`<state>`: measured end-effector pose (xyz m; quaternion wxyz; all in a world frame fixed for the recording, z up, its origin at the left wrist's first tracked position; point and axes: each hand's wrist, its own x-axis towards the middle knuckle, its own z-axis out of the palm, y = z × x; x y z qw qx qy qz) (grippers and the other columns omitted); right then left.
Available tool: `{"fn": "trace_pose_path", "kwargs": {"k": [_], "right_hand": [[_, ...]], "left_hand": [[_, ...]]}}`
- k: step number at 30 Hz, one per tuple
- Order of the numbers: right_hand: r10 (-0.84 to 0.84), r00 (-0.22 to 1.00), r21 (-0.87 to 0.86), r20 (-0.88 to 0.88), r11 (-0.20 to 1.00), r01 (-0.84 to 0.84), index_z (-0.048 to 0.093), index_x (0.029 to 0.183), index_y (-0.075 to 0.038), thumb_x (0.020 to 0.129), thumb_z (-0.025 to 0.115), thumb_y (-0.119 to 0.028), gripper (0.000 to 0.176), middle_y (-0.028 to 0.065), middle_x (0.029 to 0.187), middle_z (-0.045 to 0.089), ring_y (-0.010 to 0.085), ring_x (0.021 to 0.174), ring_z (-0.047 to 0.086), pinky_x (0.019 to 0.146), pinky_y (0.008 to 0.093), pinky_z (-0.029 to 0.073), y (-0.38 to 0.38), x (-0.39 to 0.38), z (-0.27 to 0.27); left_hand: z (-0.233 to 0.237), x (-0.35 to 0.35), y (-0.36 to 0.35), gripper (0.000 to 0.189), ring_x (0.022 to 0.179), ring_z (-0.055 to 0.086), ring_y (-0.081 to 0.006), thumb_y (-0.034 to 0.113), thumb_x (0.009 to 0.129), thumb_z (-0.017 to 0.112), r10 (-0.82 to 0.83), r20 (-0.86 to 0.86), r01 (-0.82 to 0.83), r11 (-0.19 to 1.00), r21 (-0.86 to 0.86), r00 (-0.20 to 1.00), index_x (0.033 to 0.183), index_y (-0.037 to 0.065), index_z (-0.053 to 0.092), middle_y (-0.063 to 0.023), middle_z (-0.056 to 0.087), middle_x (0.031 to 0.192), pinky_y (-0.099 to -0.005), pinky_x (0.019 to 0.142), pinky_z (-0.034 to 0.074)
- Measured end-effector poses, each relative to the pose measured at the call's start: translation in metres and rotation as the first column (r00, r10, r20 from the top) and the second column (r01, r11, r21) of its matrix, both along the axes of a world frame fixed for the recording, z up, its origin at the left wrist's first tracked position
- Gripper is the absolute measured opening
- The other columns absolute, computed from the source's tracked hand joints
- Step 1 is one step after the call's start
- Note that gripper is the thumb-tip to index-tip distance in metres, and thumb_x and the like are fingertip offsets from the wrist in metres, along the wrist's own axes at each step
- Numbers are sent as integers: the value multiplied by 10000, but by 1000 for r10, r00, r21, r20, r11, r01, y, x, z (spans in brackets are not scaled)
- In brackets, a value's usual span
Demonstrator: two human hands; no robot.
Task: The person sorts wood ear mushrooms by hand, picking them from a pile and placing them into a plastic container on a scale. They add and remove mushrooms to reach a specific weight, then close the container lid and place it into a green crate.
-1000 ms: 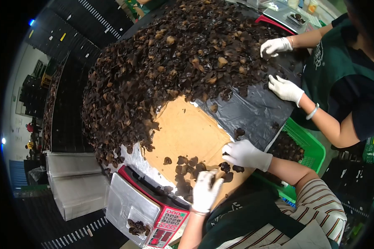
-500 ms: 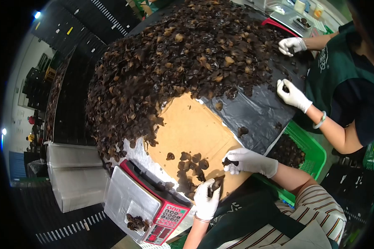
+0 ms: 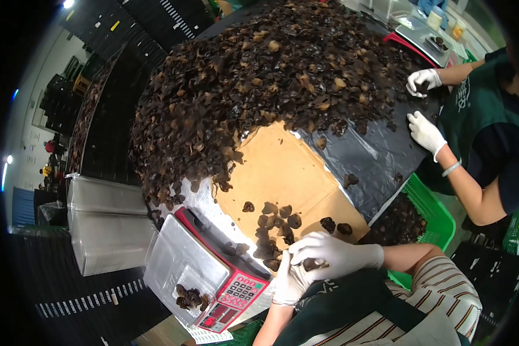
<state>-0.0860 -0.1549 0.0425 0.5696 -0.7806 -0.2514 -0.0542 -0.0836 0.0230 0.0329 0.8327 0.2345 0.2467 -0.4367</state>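
My left hand (image 3: 292, 284), in a white glove, is closed at the near edge of the tan board (image 3: 277, 167). Over it lies my right hand (image 3: 341, 254), also gloved, its fingers bent round the same spot. Between them shows part of a dark wood ear mushroom (image 3: 312, 264); the fingers partly hide it. Just beyond my right hand, two loose wood ears (image 3: 335, 226) rest on the board. A loose cluster of wood ears (image 3: 266, 228) lies beyond my left hand. More pieces (image 3: 190, 297) sit in a clear tray on the red-edged scale (image 3: 184, 259) at left.
A large heap of wood ears (image 3: 259, 75) covers the far table. At right, a co-worker's gloved hands (image 3: 425, 134) work over black plastic. A green basket (image 3: 438, 216) holds more pieces. Clear plastic boxes (image 3: 106, 230) stand left; black crates (image 3: 98, 23) are stacked behind.
My right hand has moved left and nearer to me, meeting my left hand. Two wood ears now lie on the board where it was. The view has shifted slightly.
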Motion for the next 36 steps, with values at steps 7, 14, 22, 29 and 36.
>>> {"fn": "trace_pose_path", "kwargs": {"k": [7,14,22,29,36], "right_hand": [[-218,945,-430,243,849,306,642,985,-90,827,642,-187,186,59,969,609,251,892,566,798,375,441,-7,40,-53],[-25,814,90,-580,991,95,656,1052,-13,879,643,-161,229,78,842,679,154,738,642,704,286,509,-10,39,-25],[66,992,-108,104,993,-55,690,970,-18,855,656,-105,148,111,997,661,238,903,639,825,337,500,9,29,-22],[-291,935,-447,205,822,354,671,941,-59,846,644,-141,128,78,884,642,196,862,621,746,333,487,5,74,-59],[-17,842,160,-539,980,122,671,1085,-11,910,577,-125,229,64,821,691,84,713,594,668,222,474,0,49,-46]], "left_hand": [[-30,-14,32,214,808,582,-245,209,938,594,-6,69,2,998,62,998,1089,58,597,-90,609,908,-364,702,547],[-20,-14,26,269,875,654,-229,194,968,557,-49,249,-29,953,301,967,1187,39,574,-138,653,1103,-321,690,567],[-33,-12,36,223,935,668,-287,212,960,572,82,15,-83,995,60,997,1136,78,600,-133,652,1082,-391,735,599],[-31,-13,37,361,1051,637,-305,80,929,542,-12,66,4,993,122,998,1289,58,534,-145,620,1193,-422,848,550],[-26,-13,34,387,908,649,-261,114,906,569,8,184,-53,969,242,983,1287,67,527,-114,648,1079,-359,714,553]]}}
